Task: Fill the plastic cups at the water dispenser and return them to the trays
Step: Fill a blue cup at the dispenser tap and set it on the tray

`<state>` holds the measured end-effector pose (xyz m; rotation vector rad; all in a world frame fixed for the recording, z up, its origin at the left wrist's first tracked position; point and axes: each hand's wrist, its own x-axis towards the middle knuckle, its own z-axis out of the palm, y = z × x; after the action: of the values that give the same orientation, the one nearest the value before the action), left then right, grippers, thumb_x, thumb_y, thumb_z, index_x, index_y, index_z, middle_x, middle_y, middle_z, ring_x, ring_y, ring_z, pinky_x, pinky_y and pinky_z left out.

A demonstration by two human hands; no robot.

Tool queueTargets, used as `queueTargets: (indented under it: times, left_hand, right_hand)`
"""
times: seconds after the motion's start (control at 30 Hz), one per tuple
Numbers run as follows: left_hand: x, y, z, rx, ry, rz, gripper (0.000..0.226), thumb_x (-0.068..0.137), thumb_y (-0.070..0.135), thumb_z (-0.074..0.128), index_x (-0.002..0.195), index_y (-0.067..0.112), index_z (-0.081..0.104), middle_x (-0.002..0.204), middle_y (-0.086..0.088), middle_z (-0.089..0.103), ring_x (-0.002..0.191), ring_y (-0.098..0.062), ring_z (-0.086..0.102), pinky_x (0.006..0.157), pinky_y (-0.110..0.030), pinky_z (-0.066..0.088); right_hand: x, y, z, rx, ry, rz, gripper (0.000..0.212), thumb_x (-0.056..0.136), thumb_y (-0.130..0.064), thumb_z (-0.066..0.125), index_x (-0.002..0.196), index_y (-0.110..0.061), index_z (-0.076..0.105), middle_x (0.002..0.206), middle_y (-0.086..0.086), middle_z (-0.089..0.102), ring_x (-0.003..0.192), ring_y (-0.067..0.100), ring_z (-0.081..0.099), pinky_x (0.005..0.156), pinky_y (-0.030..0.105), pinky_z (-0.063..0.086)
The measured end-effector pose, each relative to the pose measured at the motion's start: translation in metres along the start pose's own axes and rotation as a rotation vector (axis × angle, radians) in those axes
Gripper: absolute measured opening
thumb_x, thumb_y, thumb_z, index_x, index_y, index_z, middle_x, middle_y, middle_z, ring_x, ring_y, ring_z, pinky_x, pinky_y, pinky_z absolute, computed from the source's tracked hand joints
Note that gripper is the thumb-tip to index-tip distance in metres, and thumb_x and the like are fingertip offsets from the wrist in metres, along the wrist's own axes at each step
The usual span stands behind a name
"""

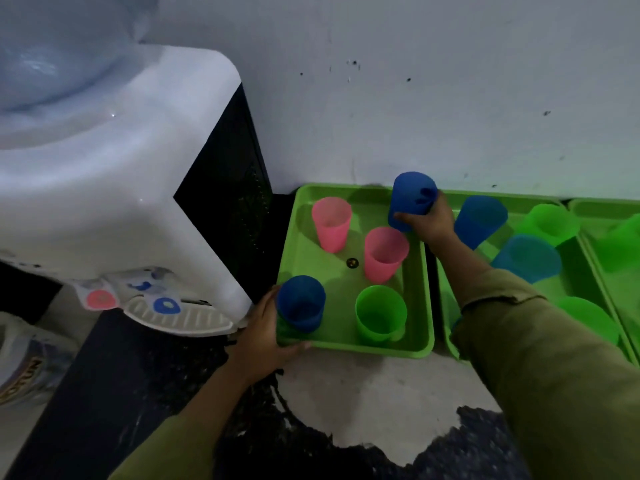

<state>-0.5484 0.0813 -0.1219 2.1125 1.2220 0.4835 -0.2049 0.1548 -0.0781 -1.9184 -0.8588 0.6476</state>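
Note:
A green tray (420, 306) on the floor holds two pink cups (330, 223) (384, 254), a green cup (380, 315) and a blue cup (300, 303). My left hand (263, 336) grips the tray's near left corner, beside that blue cup. My right hand (427, 221) grips a second blue cup (410, 195) at its rim, tilted, over the tray's far right corner. The white water dispenser (114, 188) stands at left with pink (101, 299) and blue (167, 305) taps.
A second green tray (450, 344) to the right carries blue and green cups (479, 220), partly behind my right sleeve. A third tray (609, 209) shows at the far right edge. The wall runs just behind the trays. A bag (24, 365) lies at lower left.

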Motion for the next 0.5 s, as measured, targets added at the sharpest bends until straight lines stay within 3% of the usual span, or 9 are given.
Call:
queueTargets:
  times: [0.13, 0.2, 0.27, 0.3, 0.37, 0.5]
  left_hand:
    - [-0.001, 0.001, 0.001, 0.002, 0.02, -0.012, 0.1, 0.067, 0.046, 0.078, 0.144, 0.011, 0.026, 0.148, -0.002, 0.029, 0.137, -0.012, 0.024, 0.11, -0.015, 0.015]
    - [-0.001, 0.001, 0.001, 0.004, 0.02, -0.007, 0.099, 0.068, 0.046, 0.078, 0.144, 0.011, 0.026, 0.148, -0.001, 0.029, 0.137, -0.012, 0.025, 0.109, -0.012, 0.014]
    - [-0.001, 0.001, 0.002, 0.002, 0.02, -0.006, 0.099, 0.069, 0.045, 0.078, 0.145, 0.011, 0.025, 0.147, 0.002, 0.027, 0.136, -0.011, 0.024, 0.107, -0.006, 0.011]
    - [-0.001, 0.001, 0.002, -0.001, 0.022, -0.005, 0.099, 0.069, 0.044, 0.078, 0.145, 0.011, 0.025, 0.146, 0.003, 0.027, 0.136, -0.011, 0.024, 0.107, -0.005, 0.01]
    - [-0.001, 0.001, 0.002, -0.011, 0.017, -0.013, 0.099, 0.069, 0.043, 0.079, 0.145, 0.01, 0.024, 0.148, 0.0, 0.027, 0.138, -0.013, 0.024, 0.109, -0.009, 0.013]
    - [0.0, 0.004, 0.0, -0.013, 0.0, -0.02, 0.1, 0.069, 0.039, 0.08, 0.145, 0.009, 0.023, 0.15, -0.007, 0.026, 0.139, -0.019, 0.025, 0.115, -0.029, 0.022]
  right_hand:
    - [-0.003, 0.004, 0.008, -0.02, -0.072, -0.012, 0.068, 0.066, -0.001, 0.079, 0.125, -0.002, 0.045, 0.124, 0.015, 0.056, 0.104, 0.021, 0.053, 0.067, 0.006, 0.038]
    - [-0.004, 0.008, 0.012, -0.032, -0.089, -0.014, 0.062, 0.069, -0.002, 0.076, 0.124, -0.002, 0.047, 0.122, 0.016, 0.058, 0.105, 0.023, 0.055, 0.076, 0.013, 0.045]
    - [-0.004, 0.011, 0.014, -0.092, -0.088, -0.008, 0.059, 0.07, -0.01, 0.076, 0.122, -0.002, 0.049, 0.121, 0.018, 0.059, 0.11, 0.032, 0.056, 0.092, 0.038, 0.048]
    - [-0.004, 0.011, 0.014, -0.113, -0.092, -0.004, 0.059, 0.07, -0.012, 0.077, 0.121, -0.003, 0.05, 0.12, 0.018, 0.06, 0.11, 0.033, 0.056, 0.094, 0.044, 0.047]
    - [-0.002, 0.012, 0.013, -0.142, -0.108, 0.003, 0.058, 0.069, -0.016, 0.079, 0.119, -0.004, 0.053, 0.118, 0.017, 0.061, 0.11, 0.032, 0.057, 0.093, 0.045, 0.048]
    - [-0.004, 0.012, 0.011, -0.221, -0.121, 0.022, 0.064, 0.064, -0.021, 0.083, 0.118, -0.004, 0.052, 0.115, 0.014, 0.061, 0.106, 0.031, 0.058, 0.079, 0.034, 0.045]
